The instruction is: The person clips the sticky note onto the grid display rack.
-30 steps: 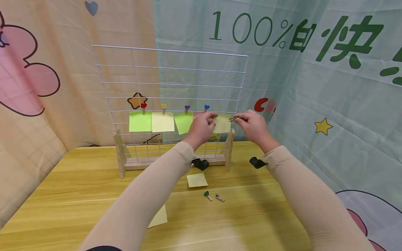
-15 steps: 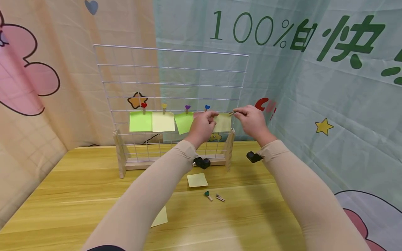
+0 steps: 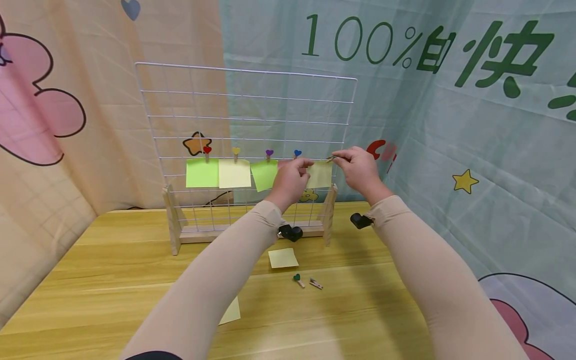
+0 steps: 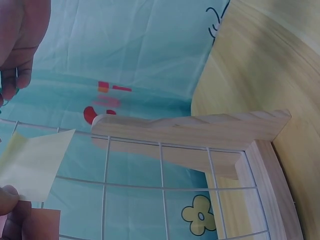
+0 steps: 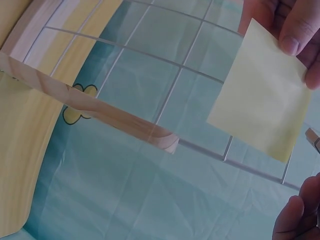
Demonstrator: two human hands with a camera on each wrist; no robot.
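Pale yellow sticky note sat in front of the right end of the wire grid, with the left hand pinching it by its left side. Meanwhile the right hand had a little clip pinched near its upper right corner, couldn't tell if they touched. Next along, a pink note was mostly hidden by the left hand, then two green notes with a cream note between them, those three hanging from heart clips. On the bench lay another pale note, a green-heart clip and a spare clip.
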